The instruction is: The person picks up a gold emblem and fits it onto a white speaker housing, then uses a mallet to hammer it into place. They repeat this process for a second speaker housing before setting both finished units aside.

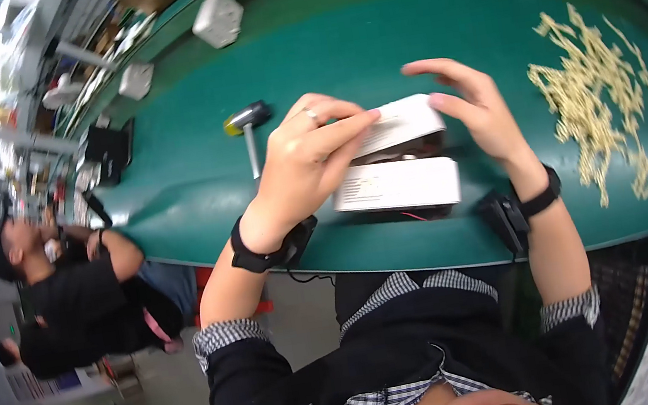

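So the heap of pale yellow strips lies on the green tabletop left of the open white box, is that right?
Not quite: the head view shows the pale yellow strips on the green tabletop to the right of the open white box.

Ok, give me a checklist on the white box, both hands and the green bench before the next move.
1. Left hand at the white box: ok, fingertips on its upper panel.
2. Right hand touching the box: cannot tell; the thumb is at the upper panel's right edge.
3. Box fully closed: not ok, a dark gap shows between two white panels.
4. Box contents identified: cannot tell, too dark.
5. Hammer-shaped tool apart from the box: ok, on the green bench to the left.
6. Pale yellow strands apart from the box: ok, off to the right.
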Available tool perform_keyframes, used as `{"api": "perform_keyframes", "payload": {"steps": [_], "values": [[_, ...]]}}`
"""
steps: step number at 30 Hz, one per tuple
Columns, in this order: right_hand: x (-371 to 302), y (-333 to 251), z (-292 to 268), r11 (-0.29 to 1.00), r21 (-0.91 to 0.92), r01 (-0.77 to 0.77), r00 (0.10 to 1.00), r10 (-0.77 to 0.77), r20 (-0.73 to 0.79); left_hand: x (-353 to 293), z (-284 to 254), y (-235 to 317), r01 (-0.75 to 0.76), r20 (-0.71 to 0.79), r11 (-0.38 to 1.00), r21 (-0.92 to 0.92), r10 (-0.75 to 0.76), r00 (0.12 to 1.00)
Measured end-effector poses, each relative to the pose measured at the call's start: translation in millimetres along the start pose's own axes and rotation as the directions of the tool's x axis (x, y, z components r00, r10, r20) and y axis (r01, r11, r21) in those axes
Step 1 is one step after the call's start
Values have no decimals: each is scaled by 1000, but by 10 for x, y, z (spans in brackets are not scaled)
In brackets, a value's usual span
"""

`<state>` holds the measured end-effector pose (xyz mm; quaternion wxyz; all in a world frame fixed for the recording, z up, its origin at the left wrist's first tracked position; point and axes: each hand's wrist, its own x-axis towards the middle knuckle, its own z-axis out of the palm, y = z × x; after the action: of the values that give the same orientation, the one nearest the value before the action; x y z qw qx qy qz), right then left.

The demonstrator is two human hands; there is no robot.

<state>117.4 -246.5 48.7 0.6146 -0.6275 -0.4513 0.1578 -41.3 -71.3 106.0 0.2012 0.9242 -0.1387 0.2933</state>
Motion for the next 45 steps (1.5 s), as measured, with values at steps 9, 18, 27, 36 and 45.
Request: {"api": "perform_keyframes", "payload": {"steps": [9, 18, 27, 36, 45], "values": [[-52, 135, 99, 882, 426, -202, 976, 143, 166, 16, 155, 47, 31, 111, 998, -57, -25, 993], [-30, 128, 141, 887, 419, -195, 978, 141, 156, 11, 128, 30, -14, 80, 1000, 15, 13, 997], [-37, 122, 76, 882, 427, -199, 976, 141, 164, 61, 134, 59, -32, 147, 998, 63, 22, 989], [-65, 69, 169, 968, 184, -170, 981, 149, 123, -184, -82, 28, 48, 301, 990, 133, -86, 950], [-90, 163, 151, 907, 338, -251, 962, 196, 189, -509, -211, 86, 112, 202, 982, -152, -81, 976]]}}
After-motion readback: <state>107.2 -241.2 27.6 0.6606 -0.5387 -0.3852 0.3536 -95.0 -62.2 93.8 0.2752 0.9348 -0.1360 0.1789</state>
